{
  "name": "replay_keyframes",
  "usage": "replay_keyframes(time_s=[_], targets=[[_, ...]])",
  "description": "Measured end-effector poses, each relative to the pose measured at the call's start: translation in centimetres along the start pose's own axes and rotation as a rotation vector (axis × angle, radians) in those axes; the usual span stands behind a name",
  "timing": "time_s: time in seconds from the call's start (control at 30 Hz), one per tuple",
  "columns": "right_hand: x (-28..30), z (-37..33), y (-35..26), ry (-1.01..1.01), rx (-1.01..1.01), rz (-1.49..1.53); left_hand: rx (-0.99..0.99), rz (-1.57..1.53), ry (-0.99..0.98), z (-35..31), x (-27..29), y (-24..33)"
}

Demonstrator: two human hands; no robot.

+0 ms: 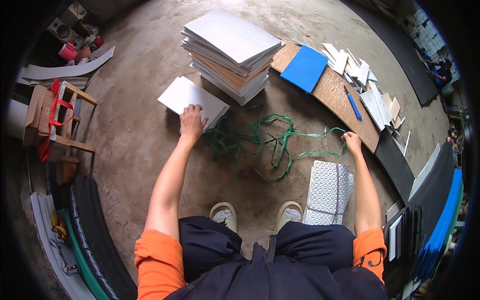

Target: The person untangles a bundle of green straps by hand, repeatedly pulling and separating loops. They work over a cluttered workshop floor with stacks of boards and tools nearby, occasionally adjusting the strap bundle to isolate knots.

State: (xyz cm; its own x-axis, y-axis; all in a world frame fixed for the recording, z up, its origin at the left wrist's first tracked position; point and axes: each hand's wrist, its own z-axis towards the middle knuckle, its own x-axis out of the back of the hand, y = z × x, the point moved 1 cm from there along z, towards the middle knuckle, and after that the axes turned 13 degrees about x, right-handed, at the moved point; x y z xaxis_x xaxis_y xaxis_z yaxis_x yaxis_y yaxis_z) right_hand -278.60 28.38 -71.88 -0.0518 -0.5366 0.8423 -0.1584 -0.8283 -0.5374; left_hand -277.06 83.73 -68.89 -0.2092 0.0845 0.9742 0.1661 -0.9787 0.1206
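On the concrete floor [135, 75], ahead of the person's shoes [225, 214], green twine [289, 131] lies in loose, tangled loops between the two hands, which are well apart. Left hand [192, 120]: laid over the near part of a low stack of white sheets [184, 94], fingers extended, gripping nothing visible. Right hand [353, 144]: fingers closed on the twine at the right end of the tangle. Just beyond the low stack stands a tall stack of sheets [232, 37], white with tan layers, edges unevenly aligned. To its right, a brown board [336, 96] carries a blue sheet [304, 69] and a blue-handled tool [353, 106]. Below the right hand rests a silver patterned bundle [322, 192], bound with dark straps.
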Motion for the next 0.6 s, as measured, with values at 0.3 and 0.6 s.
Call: replay_keyframes(time_s=[0.3,0.6], targets=[[1.9,0.8,-6.4,0.026,0.157,0.183,-0.686,-0.441,-0.294,-1.0,-6.5,15.3],[4.1,-1.3,-3.0,0.057,0.021,0.213,-0.543,-0.335,-0.753,-2.9,-9.8,18.0]])
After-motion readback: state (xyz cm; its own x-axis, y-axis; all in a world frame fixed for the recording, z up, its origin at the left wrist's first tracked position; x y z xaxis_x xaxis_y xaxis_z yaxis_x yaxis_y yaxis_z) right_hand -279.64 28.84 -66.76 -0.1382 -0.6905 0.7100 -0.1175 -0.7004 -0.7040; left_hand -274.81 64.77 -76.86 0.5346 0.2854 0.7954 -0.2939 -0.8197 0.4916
